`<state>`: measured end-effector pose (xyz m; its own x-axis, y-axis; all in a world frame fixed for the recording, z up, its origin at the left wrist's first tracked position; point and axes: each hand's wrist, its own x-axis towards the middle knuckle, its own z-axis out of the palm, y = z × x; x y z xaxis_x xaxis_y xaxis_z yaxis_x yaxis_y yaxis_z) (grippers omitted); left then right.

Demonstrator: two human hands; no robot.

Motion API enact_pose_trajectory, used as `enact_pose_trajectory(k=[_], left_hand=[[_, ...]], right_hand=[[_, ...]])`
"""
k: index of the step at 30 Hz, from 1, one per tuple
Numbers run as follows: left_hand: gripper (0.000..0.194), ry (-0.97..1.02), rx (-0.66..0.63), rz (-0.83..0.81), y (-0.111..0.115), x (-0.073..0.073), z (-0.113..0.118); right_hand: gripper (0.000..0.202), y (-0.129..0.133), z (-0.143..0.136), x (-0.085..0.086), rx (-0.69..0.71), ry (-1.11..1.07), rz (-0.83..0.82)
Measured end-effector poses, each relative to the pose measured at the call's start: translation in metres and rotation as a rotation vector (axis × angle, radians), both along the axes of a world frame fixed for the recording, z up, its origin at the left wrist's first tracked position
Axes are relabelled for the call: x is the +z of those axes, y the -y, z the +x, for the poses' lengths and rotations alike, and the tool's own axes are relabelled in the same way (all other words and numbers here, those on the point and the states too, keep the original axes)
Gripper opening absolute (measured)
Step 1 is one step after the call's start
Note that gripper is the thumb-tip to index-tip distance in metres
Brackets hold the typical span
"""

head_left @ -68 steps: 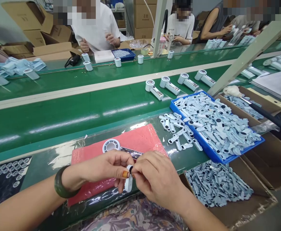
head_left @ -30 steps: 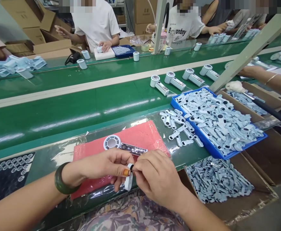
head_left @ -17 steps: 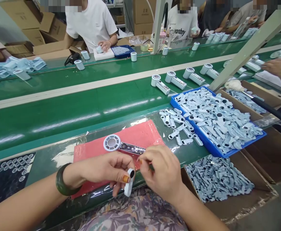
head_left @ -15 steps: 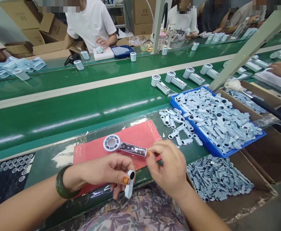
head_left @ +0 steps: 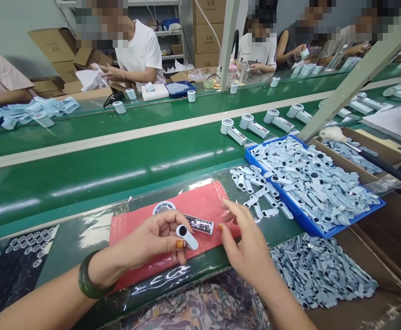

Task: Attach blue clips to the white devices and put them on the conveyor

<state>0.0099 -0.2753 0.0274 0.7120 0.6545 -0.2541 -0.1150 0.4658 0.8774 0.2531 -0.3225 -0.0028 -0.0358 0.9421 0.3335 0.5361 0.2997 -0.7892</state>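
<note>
My left hand [head_left: 152, 238] pinches a small pale blue cover piece [head_left: 187, 236] with a black round spot, held just above a red mat [head_left: 203, 199]. On the mat lies a hand-held fan body [head_left: 193, 222] with a round head and an exposed circuit strip, partly behind my left fingers. My right hand [head_left: 246, 245] hovers with fingers spread at the mat's right end, holding nothing, its fingertips close to the fan body's handle end.
A blue tray [head_left: 255, 160] heaped with pale blue cover pieces stands right of the mat, with several loose pieces [head_left: 255, 188] beside it. A cardboard box [head_left: 389, 295] of the same pieces sits lower right. Finished fans [head_left: 255, 126] ride the green conveyor [head_left: 83, 169]. Other people work across the belt.
My right hand let go of the cover piece, reached to the fan body's handle end and now hovers open beside it. My left hand tilted the cover piece and brought it over the mat.
</note>
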Motion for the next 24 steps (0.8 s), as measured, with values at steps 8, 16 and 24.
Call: enact_pose_trajectory(k=[8, 16, 24], left_hand=[[0.019, -0.028, 0.205, 0.113, 0.008, -0.003, 0.006], [0.031, -0.502, 0.413, 0.834, 0.002, 0.022, -0.043], [0.035, -0.737, 0.131, 1.281, -0.011, 0.0, -0.033]], right_hand=[[0.017, 0.005, -0.037, 0.004, 0.174, -0.13, 0.096], [0.013, -0.019, -0.035, 0.001, 0.104, 0.07, 0.097], [0.008, -0.028, -0.051, -0.014, 0.13, 0.324, 0.118]])
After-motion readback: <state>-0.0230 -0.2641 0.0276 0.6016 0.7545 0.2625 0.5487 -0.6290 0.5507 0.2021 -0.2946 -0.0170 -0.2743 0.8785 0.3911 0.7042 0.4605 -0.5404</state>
